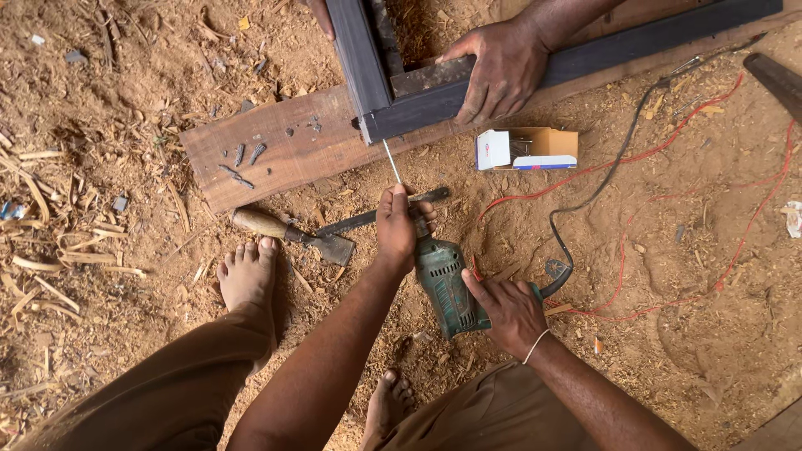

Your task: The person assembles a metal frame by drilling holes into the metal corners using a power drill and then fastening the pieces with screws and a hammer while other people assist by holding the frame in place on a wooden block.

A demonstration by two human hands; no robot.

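My right hand (508, 311) grips the rear handle of a green electric drill (447, 282). My left hand (399, 224) wraps around the drill's front end by the chuck. The thin drill bit (391, 160) points up at the corner joint of a dark wooden frame (380, 108) lying on a wooden plank (284, 146). Another person's hand (499, 71) presses down on the frame near the corner, and a second hand (321, 15) of theirs shows at the top edge.
A wooden-handled chisel (288, 234) and a dark flat bar (372, 217) lie on the sawdust-covered ground by my bare foot (247, 274). An open cardboard box (526, 149) sits right of the bit. Black cable (610, 167) and red wire (668, 242) trail right. Several screws (242, 163) rest on the plank.
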